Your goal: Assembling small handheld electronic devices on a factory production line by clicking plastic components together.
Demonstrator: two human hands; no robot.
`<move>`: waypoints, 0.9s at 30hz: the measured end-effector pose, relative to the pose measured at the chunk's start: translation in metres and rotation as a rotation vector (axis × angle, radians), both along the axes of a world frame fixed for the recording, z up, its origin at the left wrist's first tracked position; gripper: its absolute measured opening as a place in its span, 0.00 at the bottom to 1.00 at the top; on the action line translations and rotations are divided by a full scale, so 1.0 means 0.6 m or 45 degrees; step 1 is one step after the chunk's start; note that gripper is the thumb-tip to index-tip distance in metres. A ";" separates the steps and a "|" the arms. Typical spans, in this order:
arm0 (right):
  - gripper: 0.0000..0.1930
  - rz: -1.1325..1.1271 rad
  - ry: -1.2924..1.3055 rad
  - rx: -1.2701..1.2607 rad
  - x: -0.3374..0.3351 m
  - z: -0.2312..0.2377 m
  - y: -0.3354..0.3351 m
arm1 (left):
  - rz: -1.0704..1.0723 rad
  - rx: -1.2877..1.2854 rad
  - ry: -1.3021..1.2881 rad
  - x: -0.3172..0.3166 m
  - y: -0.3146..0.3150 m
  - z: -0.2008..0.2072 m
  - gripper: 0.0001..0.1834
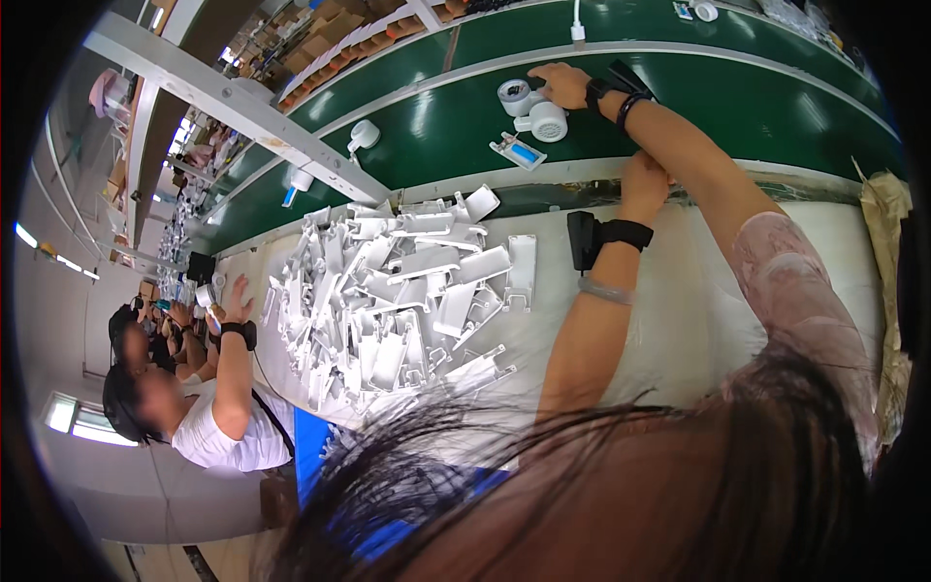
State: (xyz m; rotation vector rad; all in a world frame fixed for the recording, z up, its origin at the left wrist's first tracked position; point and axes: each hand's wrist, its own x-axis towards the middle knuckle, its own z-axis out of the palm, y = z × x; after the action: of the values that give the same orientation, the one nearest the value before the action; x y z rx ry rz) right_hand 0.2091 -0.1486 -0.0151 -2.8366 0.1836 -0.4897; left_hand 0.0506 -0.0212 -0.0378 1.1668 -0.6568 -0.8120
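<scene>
Where the pale worktop (693,320) is crossed by the left forearm (582,339), a heap of white channel-shaped pieces (393,267) is seen spread to its left. The left hand (644,187) is held at the worktop's far edge and is partly covered by the right forearm (684,141), so it cannot be told whether its fingers are wide or narrow. Past that edge, on the green surface (737,107), a white tray-like piece (505,146) is laid with a blue cylinder (525,153) in it, its long axis slanted from upper left to lower right. Just beyond it, two white round-headed units are placed close together: a grilled unit (549,122) nearer the body, below the palm, and a dark-centred unit (514,95) farther out, to the left of the fingers. By the right hand (563,85) the pair is more closely neighboured than by the left; its fingers are loosely spread, the longest pointed leftward, though contact can hardly be judged in this curved view. Farther off, a white cable (578,24) is hung.
</scene>
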 end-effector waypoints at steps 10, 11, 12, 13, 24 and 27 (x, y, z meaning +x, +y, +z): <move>0.26 0.167 0.034 -0.591 -0.071 -0.015 -0.044 | 0.014 0.141 0.080 0.005 0.013 0.014 0.09; 0.27 0.147 0.037 -0.605 -0.092 -0.013 -0.041 | 0.028 0.167 0.105 0.011 0.018 0.014 0.11; 0.29 0.122 0.074 -0.506 -0.117 -0.011 -0.046 | 0.029 0.193 0.131 0.012 0.017 0.013 0.13; 0.30 0.102 0.117 -0.318 -0.139 -0.007 -0.050 | 0.016 0.187 0.125 0.014 0.018 0.010 0.13; 0.26 0.035 0.354 0.060 -0.261 0.014 -0.050 | 0.541 0.047 0.035 0.025 0.013 -0.013 0.18; 0.26 -0.037 0.678 0.339 -0.259 0.039 -0.050 | 0.566 0.040 0.135 0.028 0.011 -0.023 0.21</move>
State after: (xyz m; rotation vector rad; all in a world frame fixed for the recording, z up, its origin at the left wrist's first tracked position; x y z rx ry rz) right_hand 0.0540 -0.1785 0.0081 -2.6359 0.3577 0.2786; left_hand 0.0676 -0.0145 -0.0514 1.2302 -0.2796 -0.5021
